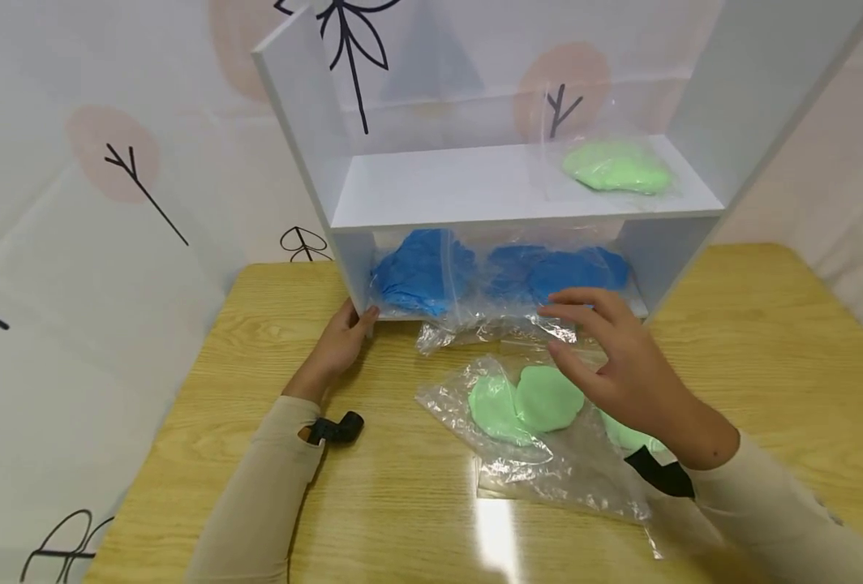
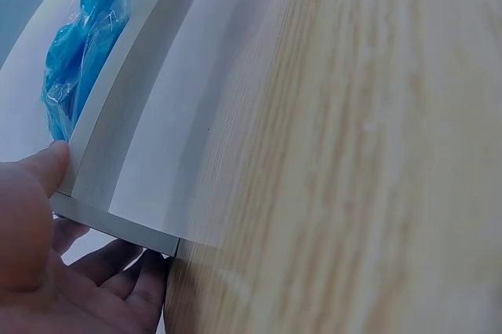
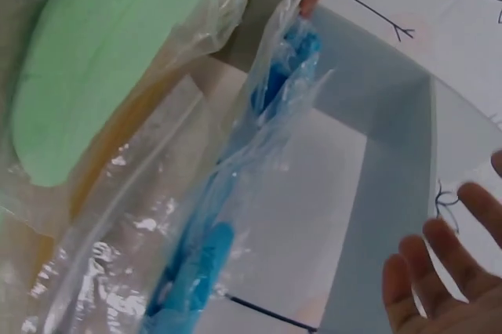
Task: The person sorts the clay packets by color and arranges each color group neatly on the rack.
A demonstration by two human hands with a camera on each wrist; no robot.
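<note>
My left hand [image 1: 341,341] grips the lower left corner of a white shelf unit [image 1: 526,212]. In the left wrist view its thumb [image 2: 49,163] lies on the shelf board's edge and the fingers are round the outer side. My right hand [image 1: 621,365] is raised before the lower shelf, fingers spread and a little bent, holding nothing. Behind it, two clear zip bags with blue contents, a left one [image 1: 420,272] and a right one [image 1: 577,272], lie on the lower shelf. Below it on the table is a clear bag of flat pale green pieces [image 1: 548,397].
One bag with a light green lump [image 1: 614,166] sits on the upper shelf at right. More green material [image 1: 624,434] in clear plastic lies partly under the right wrist. The wooden table [image 1: 373,503] ends at a patterned cloth backdrop [image 1: 52,268] on the left.
</note>
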